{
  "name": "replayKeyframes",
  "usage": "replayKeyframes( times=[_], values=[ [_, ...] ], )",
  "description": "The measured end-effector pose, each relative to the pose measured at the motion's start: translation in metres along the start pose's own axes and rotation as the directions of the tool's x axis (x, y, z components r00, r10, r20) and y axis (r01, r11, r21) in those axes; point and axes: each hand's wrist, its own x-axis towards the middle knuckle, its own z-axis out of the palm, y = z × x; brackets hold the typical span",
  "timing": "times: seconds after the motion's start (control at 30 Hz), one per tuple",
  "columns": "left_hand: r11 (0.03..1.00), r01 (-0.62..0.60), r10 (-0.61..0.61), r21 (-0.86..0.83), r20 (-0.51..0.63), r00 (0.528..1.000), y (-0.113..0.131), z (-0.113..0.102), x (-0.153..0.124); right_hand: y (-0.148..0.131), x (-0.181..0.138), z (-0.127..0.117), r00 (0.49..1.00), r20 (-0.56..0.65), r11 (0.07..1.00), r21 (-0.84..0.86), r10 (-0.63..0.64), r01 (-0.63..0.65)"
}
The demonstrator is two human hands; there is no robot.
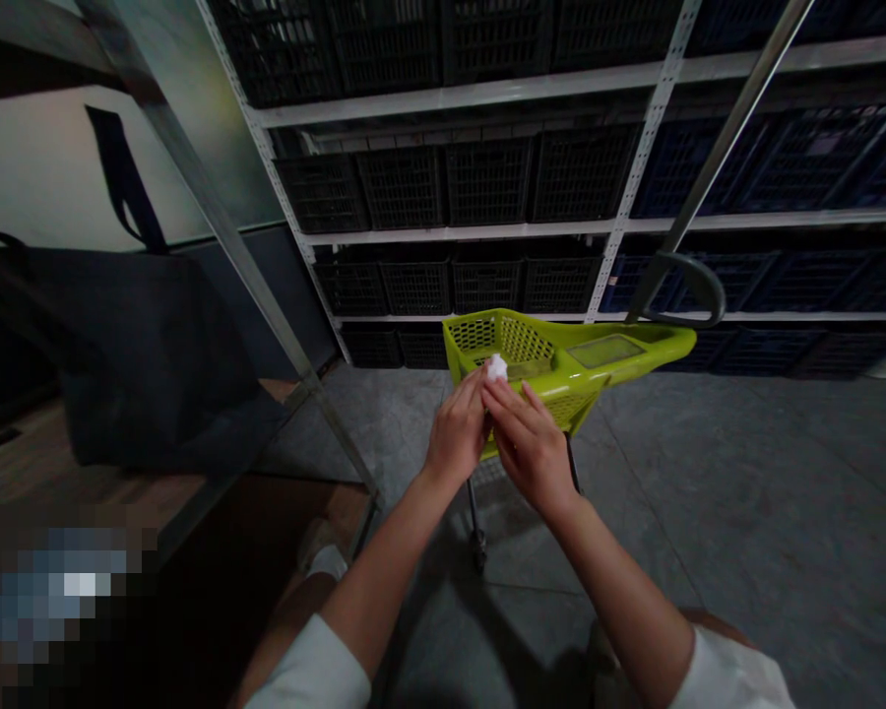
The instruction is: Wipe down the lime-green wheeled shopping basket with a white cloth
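Observation:
Both my hands meet in front of me, above the near side of a lime-green shopping cart [591, 379]. A small crumpled white wad [496, 368], like tissue, pokes out between the fingertips. My left hand [458, 423] is closed on it from the left. From the right, my right hand [536, 443] presses its fingers against the same wad. The lower part of the wad is hidden by the fingers. Behind the hands, the cart's perforated basket shows its inner wall, and a dark looped handle [698, 290] rises at its right end.
White metal shelving [458, 236] with rows of dark crates [487, 182] stands ahead. On the left, a metal post [266, 295] rises beside a wooden shelf holding a large dark bag [155, 364]. Grey concrete floor [709, 473] stretches to the right.

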Motion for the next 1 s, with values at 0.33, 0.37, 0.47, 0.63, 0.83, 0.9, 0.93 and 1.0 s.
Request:
replayKeyframes(
  times=[0.33, 0.37, 0.47, 0.63, 0.83, 0.9, 0.93, 1.0],
  values=[
    [0.998, -0.012, 0.011, 0.056, 0.018, 1.0, -0.001, 0.0, 0.0, 0.051, -0.001, -0.029, 0.957, -0.247, 0.962, -0.185, 0.154, -0.203],
    [0.999, -0.008, 0.007, 0.053, 0.017, 1.0, -0.001, 0.0, 0.0, 0.041, 0.0, -0.024, 0.963, -0.224, 0.967, -0.17, 0.149, -0.189],
    [1.0, -0.004, 0.004, 0.031, 0.011, 1.0, -0.001, 0.0, 0.0, 0.007, 0.003, -0.009, 0.994, -0.083, 0.994, -0.07, 0.076, -0.082],
    [0.999, -0.013, 0.013, 0.038, -0.005, 1.0, -0.002, -0.001, 0.0, 0.014, 0.004, -0.013, 1.0, 0.01, 0.998, -0.057, -0.022, 0.023],
    [0.997, -0.027, 0.027, 0.077, 0.009, 1.0, -0.003, 0.0, 0.0, 0.064, -0.001, -0.043, 0.976, -0.158, 0.967, -0.181, 0.152, -0.18],
    [0.997, -0.028, 0.028, 0.071, 0.006, 1.0, -0.003, 0.001, 0.0, 0.066, 0.0, -0.047, 0.975, -0.14, 0.966, -0.17, 0.174, -0.197],
    [0.997, -0.027, 0.027, 0.067, 0.005, 1.0, -0.003, 0.001, 0.0, 0.065, 0.0, -0.047, 0.975, -0.115, 0.965, -0.162, 0.19, -0.208],
    [0.998, -0.029, 0.029, 0.06, 0.006, 1.0, -0.002, 0.001, 0.0, 0.061, 0.001, -0.045, 0.973, -0.056, 0.961, -0.153, 0.224, -0.23]
  ],
)
